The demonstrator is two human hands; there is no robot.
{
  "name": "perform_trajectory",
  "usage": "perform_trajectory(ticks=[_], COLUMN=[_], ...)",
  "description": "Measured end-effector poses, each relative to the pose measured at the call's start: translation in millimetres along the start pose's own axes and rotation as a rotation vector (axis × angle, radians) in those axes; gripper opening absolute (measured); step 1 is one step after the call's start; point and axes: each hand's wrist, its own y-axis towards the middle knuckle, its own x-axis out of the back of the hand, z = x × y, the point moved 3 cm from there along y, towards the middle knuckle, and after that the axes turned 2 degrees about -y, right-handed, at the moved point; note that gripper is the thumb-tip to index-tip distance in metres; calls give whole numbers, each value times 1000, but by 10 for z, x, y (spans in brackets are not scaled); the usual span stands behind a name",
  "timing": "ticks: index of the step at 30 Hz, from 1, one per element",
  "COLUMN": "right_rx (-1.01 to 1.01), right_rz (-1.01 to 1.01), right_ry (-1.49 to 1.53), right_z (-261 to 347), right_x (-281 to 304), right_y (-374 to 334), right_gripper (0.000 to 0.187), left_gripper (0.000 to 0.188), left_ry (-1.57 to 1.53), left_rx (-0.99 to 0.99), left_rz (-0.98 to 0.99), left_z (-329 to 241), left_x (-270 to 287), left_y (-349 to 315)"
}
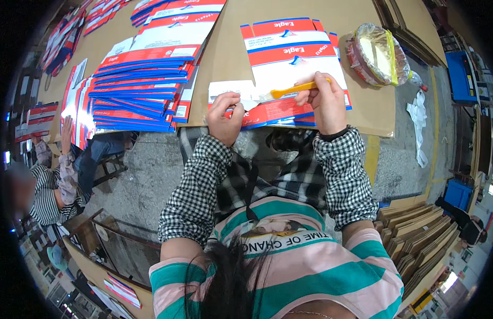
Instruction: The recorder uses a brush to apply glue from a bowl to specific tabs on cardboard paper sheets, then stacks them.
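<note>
The brush (294,90) lies between the person's two hands, low over the flat printed carton (299,66) on the worktop (225,58). Its long axis runs mostly crosswise: the yellow handle sits in the right hand (328,103), and the pale bristles point left and slightly back toward the person, ending just beside the left hand (225,118). The right hand is closed around the handle, gripping it between thumb and fingers. The left hand is curled, its fingertips at the white flap (230,88) on the carton's left side; it seems to pinch the flap's edge, though the exact contact is too small to tell.

The carton itself stretches away from the person, its near edge close to the worktop's edge and below both hands. The bristle end is thus nearer to the left hand, the handle end to the right. The plastic-lined bowl (355,65) stands to the right of the carton, farther from the person than the right hand, which is the nearer one. The carton stack (142,87) lies left of the left hand.
</note>
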Motion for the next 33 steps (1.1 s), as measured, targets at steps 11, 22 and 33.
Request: perform_trajectory(ticks=[11, 22, 33], right_rx=[138, 220, 279], right_rz=[-217, -365, -331], right_ry=[153, 136, 148], right_z=[201, 248, 402], right_x=[491, 893, 969], right_y=[-456, -1073, -1009], right_gripper=[21, 25, 22], left_gripper=[21, 18, 41], left_ry=[-7, 149, 276], left_rx=[394, 9, 493], left_rz=[120, -178, -843], left_z=[123, 37, 194], left_x=[-121, -55, 1144], left_y=[228, 63, -865])
